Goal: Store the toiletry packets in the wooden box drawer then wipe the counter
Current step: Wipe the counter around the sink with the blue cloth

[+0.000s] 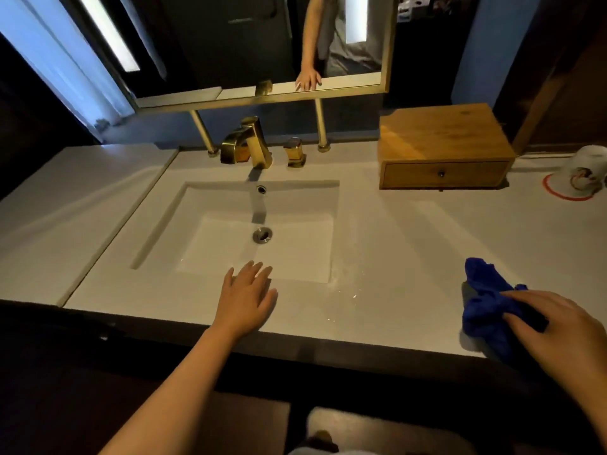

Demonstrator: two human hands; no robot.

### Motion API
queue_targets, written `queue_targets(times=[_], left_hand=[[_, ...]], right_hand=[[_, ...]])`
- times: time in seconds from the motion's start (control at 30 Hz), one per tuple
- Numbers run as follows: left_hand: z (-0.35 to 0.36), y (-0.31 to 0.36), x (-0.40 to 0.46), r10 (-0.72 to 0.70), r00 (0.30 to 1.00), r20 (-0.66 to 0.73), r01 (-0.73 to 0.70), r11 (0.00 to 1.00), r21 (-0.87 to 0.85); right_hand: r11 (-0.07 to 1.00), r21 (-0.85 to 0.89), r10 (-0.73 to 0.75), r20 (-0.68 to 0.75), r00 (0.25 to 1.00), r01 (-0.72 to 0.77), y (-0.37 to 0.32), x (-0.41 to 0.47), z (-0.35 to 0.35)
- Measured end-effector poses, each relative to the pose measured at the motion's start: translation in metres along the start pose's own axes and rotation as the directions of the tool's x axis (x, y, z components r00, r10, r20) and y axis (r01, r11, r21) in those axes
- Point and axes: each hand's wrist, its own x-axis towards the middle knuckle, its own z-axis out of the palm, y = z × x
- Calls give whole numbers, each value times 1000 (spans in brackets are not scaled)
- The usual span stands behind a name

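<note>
A wooden box [440,136] stands at the back right of the white counter [410,244], its single drawer [443,174] pushed in. No toiletry packets are in sight. My left hand [246,297] rests flat, fingers spread, on the counter's front strip just before the sink. My right hand [558,330] presses down on a crumpled blue cloth [486,307] at the counter's front right edge, fingers lying over it.
A rectangular sink [157,238] with a drain is set in the middle of the counter. A gold faucet [249,142] and handle [295,152] stand behind it. An upturned white cup [584,172] sits at far right. A gold-framed mirror [389,44] hangs above.
</note>
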Motion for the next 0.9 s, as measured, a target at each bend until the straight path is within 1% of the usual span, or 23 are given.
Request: queue_targets(times=[0.1,0.2,0.27,0.4,0.5,0.6,0.67,0.7,0.73,0.83,0.87,0.9], left_hand=[[4,-13,4,35,998,45,-32,997,-68],[11,-17,7,50,998,45,-48,998,-41],[14,-19,9,57,998,30,-57,998,-31],[16,-19,9,64,998,19,-63,997,-46],[15,-18,9,61,998,27,-60,997,-53],[13,-17,10,59,998,38,-57,997,-53],[12,-17,9,56,998,42,-53,997,-53],[12,-17,9,52,998,43,-50,997,-55],[12,-17,9,50,998,44,-47,997,-56],[13,-18,9,51,998,45,-49,997,-60],[12,-18,9,53,998,45,-50,997,-60],[12,-18,9,54,997,47,-51,997,-60]], right_hand=[[998,24,58,-45,997,-57,-9,-18,8],[995,-50,78,-79,994,-82,-20,-34,8],[993,-93,59,-79,995,-67,-28,-41,8],[993,-114,-20,-51,999,14,-42,-40,21],[989,-139,-51,44,998,57,-51,-30,50],[974,-222,-9,180,984,49,-50,-20,77],[960,-275,13,240,971,55,-45,-15,85],[956,-288,15,236,972,55,-43,-12,87],[955,-292,9,203,979,52,-43,-10,89],[963,-269,-6,45,999,18,-40,-3,98],[958,-286,5,45,999,8,-38,0,102],[945,-328,25,79,997,2,-35,3,107]])
